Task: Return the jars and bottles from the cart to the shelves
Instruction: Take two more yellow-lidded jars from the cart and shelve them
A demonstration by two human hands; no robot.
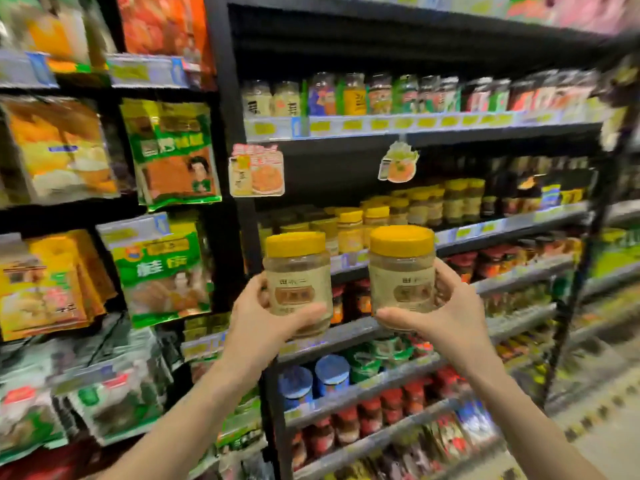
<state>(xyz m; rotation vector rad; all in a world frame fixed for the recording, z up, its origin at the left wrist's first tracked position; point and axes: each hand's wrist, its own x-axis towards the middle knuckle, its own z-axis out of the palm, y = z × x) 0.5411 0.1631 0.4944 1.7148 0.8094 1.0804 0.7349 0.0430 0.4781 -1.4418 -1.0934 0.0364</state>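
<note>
Bright, even store light from above, dark in the upper shelf bay point(415, 53). Soft all over, smeared worst across the left packets point(62, 150) and right edge (unreadable labels there). Bowed outward at the borders; mild sheen on the yellow lids point(401, 237).

A grocery shop: black shelving point(519, 132) carries rows of yellow-lidded jars point(349, 228) behind yellow price labels point(353, 125); hanging food packets point(169, 154) fill the left bay, and a promotional tag point(256, 174) dangles.

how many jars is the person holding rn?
2. The left jar is gripped in the left hand; the right jar in the right hand. Both yellow-lidded, upright. No third seems hidden behind the hands.
</note>
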